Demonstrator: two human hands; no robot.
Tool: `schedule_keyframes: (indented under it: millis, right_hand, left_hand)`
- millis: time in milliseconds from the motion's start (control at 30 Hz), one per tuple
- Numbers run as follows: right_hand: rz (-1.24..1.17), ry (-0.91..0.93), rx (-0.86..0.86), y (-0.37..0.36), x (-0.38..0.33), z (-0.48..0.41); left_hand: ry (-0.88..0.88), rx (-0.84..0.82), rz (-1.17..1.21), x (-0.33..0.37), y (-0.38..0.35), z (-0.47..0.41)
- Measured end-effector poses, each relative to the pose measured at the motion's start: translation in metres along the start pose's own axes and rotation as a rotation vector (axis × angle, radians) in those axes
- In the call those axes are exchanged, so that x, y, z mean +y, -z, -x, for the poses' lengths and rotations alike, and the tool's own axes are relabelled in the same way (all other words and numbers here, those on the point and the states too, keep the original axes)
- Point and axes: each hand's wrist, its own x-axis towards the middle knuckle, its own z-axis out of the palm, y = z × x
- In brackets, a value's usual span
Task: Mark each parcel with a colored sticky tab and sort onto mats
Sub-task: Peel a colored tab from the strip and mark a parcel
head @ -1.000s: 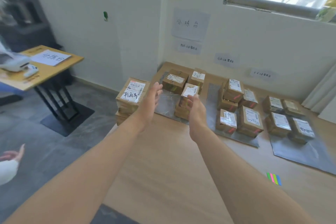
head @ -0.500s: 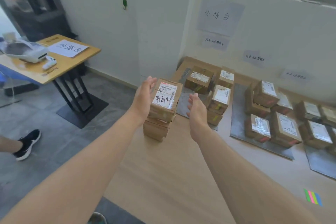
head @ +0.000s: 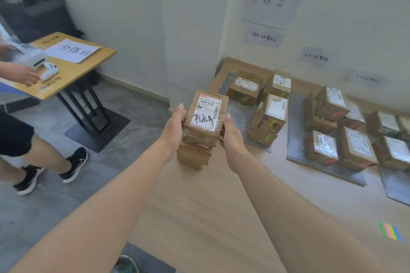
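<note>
Head view: both hands clasp taped, boxy cardboard parcel (head: 205, 117).

A parcel stack (head: 200, 131) stands at the platform's (head: 217, 201) left edge, mats (head: 297, 139) with parcels to its right, a table (head: 66, 73) to its left.

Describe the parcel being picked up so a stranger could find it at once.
Start at the pale wooden platform along the wall and look to its near left edge, short of the grey mats. A small stack of brown boxes stands there; the parcel is the top one, between the left hand and right hand. Only its label bears bold black handwriting.
</note>
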Motion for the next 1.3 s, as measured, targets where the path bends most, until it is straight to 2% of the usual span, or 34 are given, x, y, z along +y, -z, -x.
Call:
schedule_keyframes:
  millis: [433, 633, 1000, 1300]
  right_hand:
    - [-0.101, 0.034, 0.066, 0.030, 0.000, 0.016]
    - [-0.141, 0.070, 0.160, 0.065, 0.004, 0.036]
    - [-0.205, 0.091, 0.274, 0.179, 0.043, 0.077]
    - [-0.217, 0.057, 0.293, 0.279, 0.096, 0.102]
  left_hand:
    - [-0.036, -0.032, -0.023, -0.001, -0.027, 0.013]
    - [-0.072, -0.066, -0.068, 0.003, -0.057, 0.029]
    - [-0.037, -0.202, -0.087, -0.024, -0.158, 0.080]
    - [0.021, -0.200, -0.063, -0.070, -0.247, 0.130]
